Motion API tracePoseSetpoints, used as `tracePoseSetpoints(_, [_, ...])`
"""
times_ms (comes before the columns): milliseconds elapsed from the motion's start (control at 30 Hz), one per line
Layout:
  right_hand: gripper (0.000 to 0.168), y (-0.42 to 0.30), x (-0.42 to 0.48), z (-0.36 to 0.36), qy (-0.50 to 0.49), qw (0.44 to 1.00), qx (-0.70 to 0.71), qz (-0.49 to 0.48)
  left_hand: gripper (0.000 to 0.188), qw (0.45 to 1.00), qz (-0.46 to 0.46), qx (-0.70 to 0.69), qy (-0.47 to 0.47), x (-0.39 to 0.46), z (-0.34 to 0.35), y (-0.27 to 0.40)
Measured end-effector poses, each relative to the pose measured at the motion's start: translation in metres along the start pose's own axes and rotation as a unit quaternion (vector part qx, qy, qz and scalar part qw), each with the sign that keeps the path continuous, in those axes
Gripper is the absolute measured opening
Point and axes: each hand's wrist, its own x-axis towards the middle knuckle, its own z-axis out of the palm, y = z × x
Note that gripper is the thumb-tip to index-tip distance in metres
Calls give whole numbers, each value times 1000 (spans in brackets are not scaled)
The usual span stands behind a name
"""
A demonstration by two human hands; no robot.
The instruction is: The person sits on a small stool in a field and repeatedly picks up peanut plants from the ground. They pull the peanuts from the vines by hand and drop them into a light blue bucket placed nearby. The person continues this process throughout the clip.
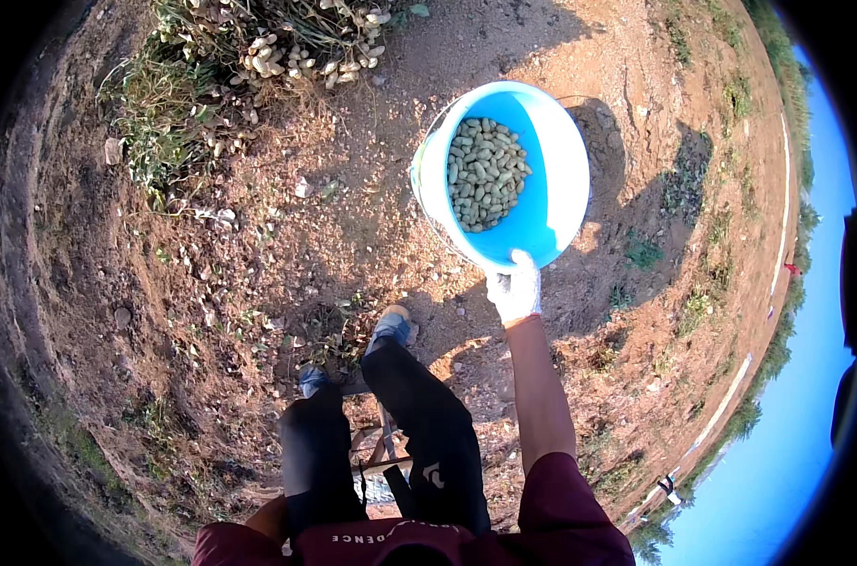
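My right hand [517,289], in a white knit glove, grips the near rim of a blue plastic bucket [552,163], thumb over the edge. Unshelled peanuts [486,173] lie in the bucket, gathered at its left side. The bucket looks tilted, and a thin wire handle hangs along its outer left side. My left hand is out of view; only part of that arm shows at the lower left beside my thigh. At the upper left, pulled peanut plants [273,56] lie heaped on the soil with pods on their roots.
My shoes [389,329] rest on dry soil strewn with leaves and small stones. A metal-framed stool [382,453] stands between my legs. A stone [114,151] lies beside the plant heap. Far off at the right are a person [669,488], pale strips and trees.
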Motion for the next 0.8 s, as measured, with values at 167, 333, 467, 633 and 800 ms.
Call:
tracePoseSetpoints(167, [17, -42, 84, 71, -17, 1000, 6, 12, 40, 999, -15, -21, -37, -23, 17, 14])
tracePoseSetpoints(333, [52, -64, 124, 85, -6, 996, -30, 81, 40, 996, -32, -48, -70, -48, 25, 27])
tracePoseSetpoints(467, [48, -53, 58, 58, 62, 964, -200, 166, 41, 993, -43, -69, -82, -78, 18, 35])
tracePoseSetpoints(633, [33, -34, -53, 34, 69, 879, -412, 231, 41, 991, -43, -93, -83, -106, -9, 40])
tracePoseSetpoints(800, [23, 1, -87, 51, -7, 832, -482, 274, 42, 989, -52, -97, -95, -124, -47, 47])
